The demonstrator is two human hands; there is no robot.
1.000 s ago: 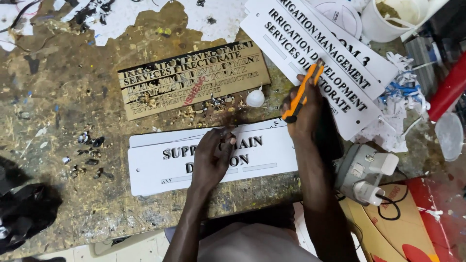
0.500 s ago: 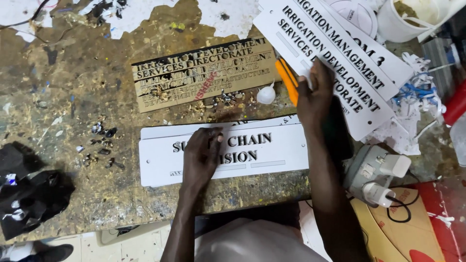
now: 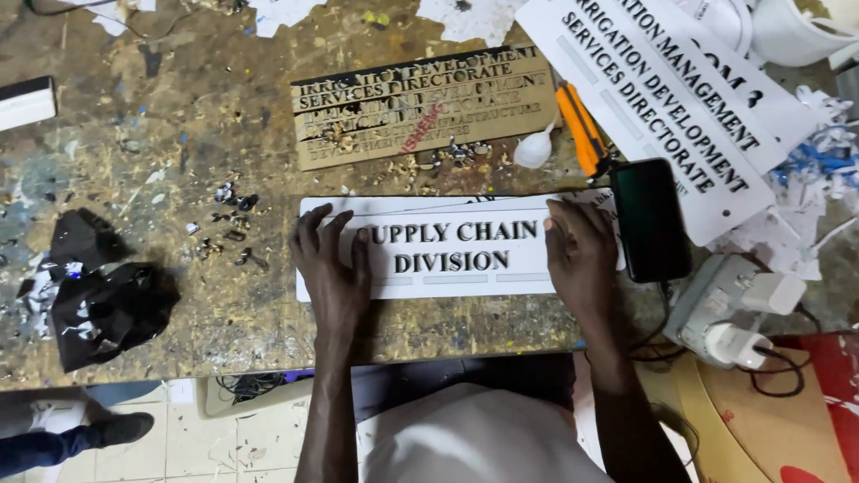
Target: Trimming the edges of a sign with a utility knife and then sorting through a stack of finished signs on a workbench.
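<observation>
A white rectangular sign (image 3: 452, 216) with two lines of raised black letters lies flat near the front edge of a stained wooden worktable (image 3: 152, 125). My left hand (image 3: 329, 265) rests palm down on the sign's left end, fingers spread. On the sign's right end my right hand (image 3: 580, 250) presses flat. Neither hand holds anything. An orange utility knife (image 3: 580, 128) lies on the table just beyond my right hand.
A brown cut-out letter template (image 3: 420, 105) lies behind the sign, with a small white bulb-shaped piece (image 3: 534, 150). More white lettered signs (image 3: 662, 107) are stacked at back right. A dark phone (image 3: 651, 219), a grey power adapter (image 3: 729, 309), black scrap (image 3: 103, 291) and someone's shoe (image 3: 116, 429) surround.
My right hand has put the orange knife down on the table and come onto the sign's right end. My left hand has slid to the left end, uncovering the letters.
</observation>
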